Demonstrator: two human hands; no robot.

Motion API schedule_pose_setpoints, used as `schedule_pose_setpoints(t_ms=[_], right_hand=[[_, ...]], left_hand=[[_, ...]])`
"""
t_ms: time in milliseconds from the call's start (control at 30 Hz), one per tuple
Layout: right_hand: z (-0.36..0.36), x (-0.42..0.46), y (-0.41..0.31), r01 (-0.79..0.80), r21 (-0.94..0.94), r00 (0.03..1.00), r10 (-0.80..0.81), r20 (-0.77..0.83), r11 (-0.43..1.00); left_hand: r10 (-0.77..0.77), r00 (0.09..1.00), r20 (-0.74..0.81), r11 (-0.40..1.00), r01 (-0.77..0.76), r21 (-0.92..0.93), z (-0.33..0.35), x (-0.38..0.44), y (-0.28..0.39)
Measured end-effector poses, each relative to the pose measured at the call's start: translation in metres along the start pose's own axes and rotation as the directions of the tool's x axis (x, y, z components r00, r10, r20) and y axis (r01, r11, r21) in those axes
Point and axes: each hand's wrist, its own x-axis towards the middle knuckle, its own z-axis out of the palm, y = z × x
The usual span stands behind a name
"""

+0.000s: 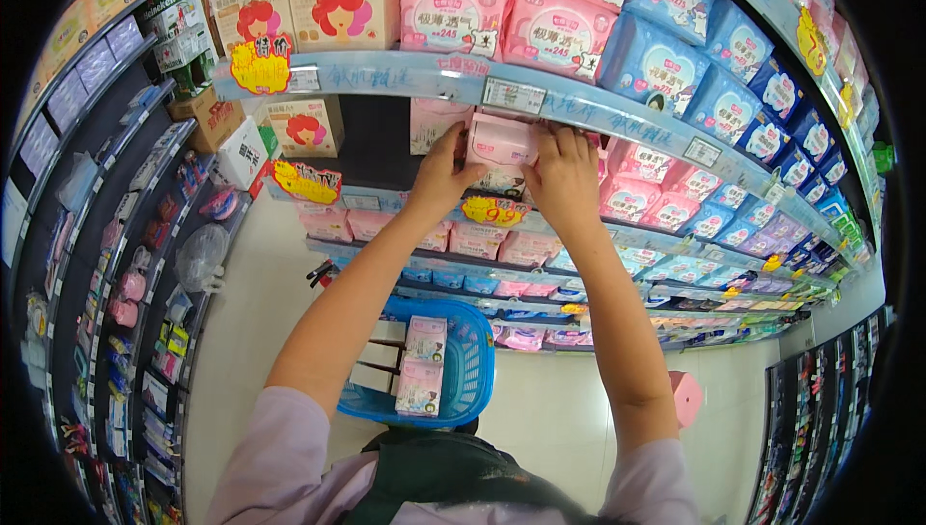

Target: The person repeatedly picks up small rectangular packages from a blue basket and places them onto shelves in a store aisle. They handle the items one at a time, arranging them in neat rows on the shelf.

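Note:
A pink and white carton (500, 143) of sanitary pads stands on a shelf below the blue shelf edge (448, 71). My left hand (443, 176) grips its left side, thumb across the lower front. At its right side is my right hand (566, 167), the thumb along the carton's edge and the fingers bent over the top, their tips partly hidden. Just left of the carton, a similar pale pink box (435, 124) sits further back. A cream box with a red-haired figure (304, 127) stands on the same shelf, with dark shelf backing between them.
Below me, a blue plastic basket (474, 380) holds several cartons (419, 386). Pink pad packs (456, 15) and blue ones (655, 62) crowd the shelf above. Yellow price tags (495, 211) stick out from shelf edges. A pink stool-like object (684, 398) is on the floor; stocked shelves (108, 250) line the left.

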Motion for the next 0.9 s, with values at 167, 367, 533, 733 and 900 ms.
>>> schedule_pose_setpoints(t_ms=[167,367,533,733,900], right_hand=[[-0.011,-0.039,-0.022,0.020,0.165,0.999,-0.013,-0.044,0.986],[0.018,-0.161,-0.090,-0.029,0.525,0.970,-0.104,0.222,0.851],[0.095,-0.322,-0.145,-0.807,0.306,0.425,0.139,0.894,0.505],[0.130,-0.414,-0.184,-0.986,-0.096,-0.105,0.057,0.993,-0.139],[0.123,-0.401,-0.180,-0.998,-0.012,-0.021,0.150,0.988,-0.065]], left_hand=[[-0.025,0.997,-0.071,1.000,0.024,-0.015,-0.015,-0.038,0.018],[-0.105,0.994,0.031,0.994,0.106,-0.031,-0.037,-0.158,0.009],[-0.682,0.694,0.232,0.701,0.530,0.477,-0.037,-0.314,-0.108],[-0.898,0.265,0.351,0.363,0.897,0.252,-0.028,-0.423,-0.144],[-0.904,0.327,0.275,0.362,0.928,0.089,-0.028,-0.401,-0.115]])
